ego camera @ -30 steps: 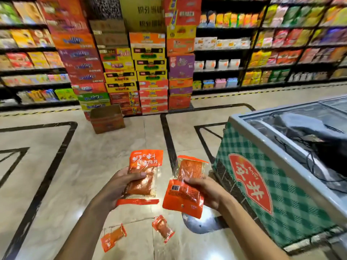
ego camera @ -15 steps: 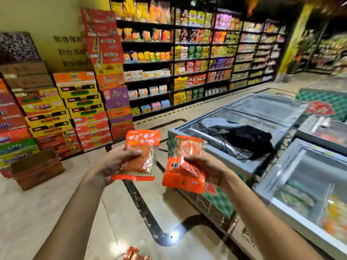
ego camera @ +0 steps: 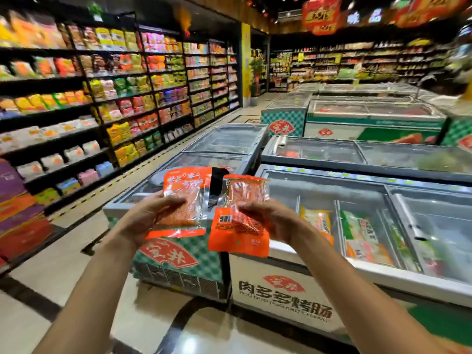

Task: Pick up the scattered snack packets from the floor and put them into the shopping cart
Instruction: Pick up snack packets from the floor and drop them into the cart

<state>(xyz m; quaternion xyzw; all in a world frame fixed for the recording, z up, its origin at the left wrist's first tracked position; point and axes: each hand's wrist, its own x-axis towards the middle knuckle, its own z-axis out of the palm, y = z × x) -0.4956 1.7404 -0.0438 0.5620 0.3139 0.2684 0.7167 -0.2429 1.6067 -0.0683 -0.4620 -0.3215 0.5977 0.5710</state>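
My left hand holds an orange snack packet with its printed front facing me, thumb across its clear window. My right hand grips a second orange snack packet, back side showing a barcode. Both packets are held up side by side at chest height, in front of the chest freezers. No shopping cart is in view, and the floor packets are out of frame.
Chest freezers with glass lids stand directly ahead and to the right, a green-checked one closest. Snack shelves line the left side of the aisle. Stacked boxes stand at far left. Tiled floor runs between shelves and freezers.
The view has swung up and to the right, away from the floor and box stack toward the freezers. Both hands keep the same packets, raised slightly; the loose floor packets have left the frame.
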